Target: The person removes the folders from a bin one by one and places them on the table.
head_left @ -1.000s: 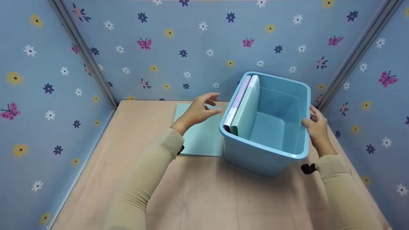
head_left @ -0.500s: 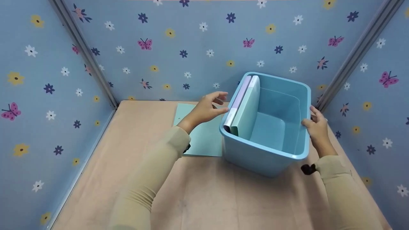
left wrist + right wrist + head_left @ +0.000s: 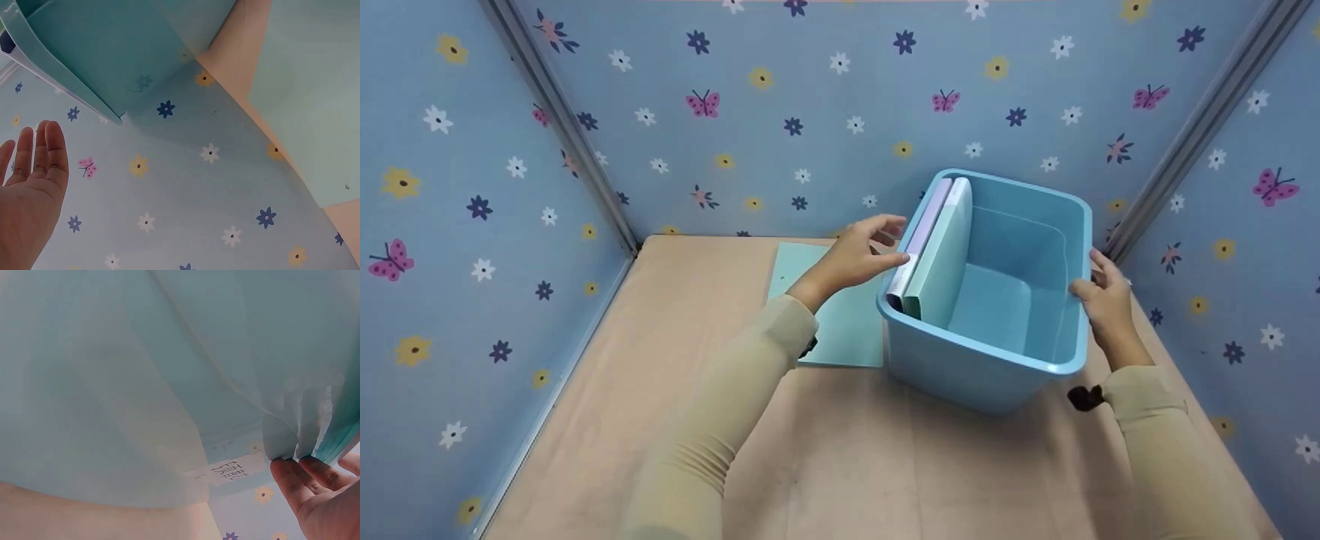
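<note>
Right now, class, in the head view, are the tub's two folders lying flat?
No: the purple folder and the green folder stand on edge side by side in the blue tub.

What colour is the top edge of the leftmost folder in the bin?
Lilac, with white at the near end; the leftmost folder shows best in the head view.

There are two hands point(image 3: 856, 253) point(image 3: 1108, 304), one blue bin point(image 3: 960, 364), two folders point(image 3: 924, 234) point(image 3: 945, 259) inside it, one flat green folder point(image 3: 847, 326) outside, and one bench point(image 3: 840, 457).
</note>
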A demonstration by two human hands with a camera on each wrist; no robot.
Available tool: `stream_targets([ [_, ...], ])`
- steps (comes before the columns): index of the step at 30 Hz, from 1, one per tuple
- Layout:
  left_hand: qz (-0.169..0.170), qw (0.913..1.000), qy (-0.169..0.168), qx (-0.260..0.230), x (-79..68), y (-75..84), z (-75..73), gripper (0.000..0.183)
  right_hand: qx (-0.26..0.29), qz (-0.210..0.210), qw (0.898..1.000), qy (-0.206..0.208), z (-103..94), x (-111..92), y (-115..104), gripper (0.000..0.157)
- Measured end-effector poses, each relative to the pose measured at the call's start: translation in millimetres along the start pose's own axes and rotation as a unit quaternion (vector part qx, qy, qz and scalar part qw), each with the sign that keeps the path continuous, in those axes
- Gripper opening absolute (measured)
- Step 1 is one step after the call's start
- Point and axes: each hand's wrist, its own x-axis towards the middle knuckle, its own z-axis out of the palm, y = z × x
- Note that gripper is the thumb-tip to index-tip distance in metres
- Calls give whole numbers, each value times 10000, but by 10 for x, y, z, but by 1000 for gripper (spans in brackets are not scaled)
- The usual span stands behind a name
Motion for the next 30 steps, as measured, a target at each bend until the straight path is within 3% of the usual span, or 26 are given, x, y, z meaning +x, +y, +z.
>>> stream_targets([
  [18,-57,9995,-322,23,97,46,140,61,-43,-1,10000,52,-1,10,-14,84],
  [30,-172,9978,-552,322,127,59,279,61,-62,8,9999,93,2,38,15,85],
])
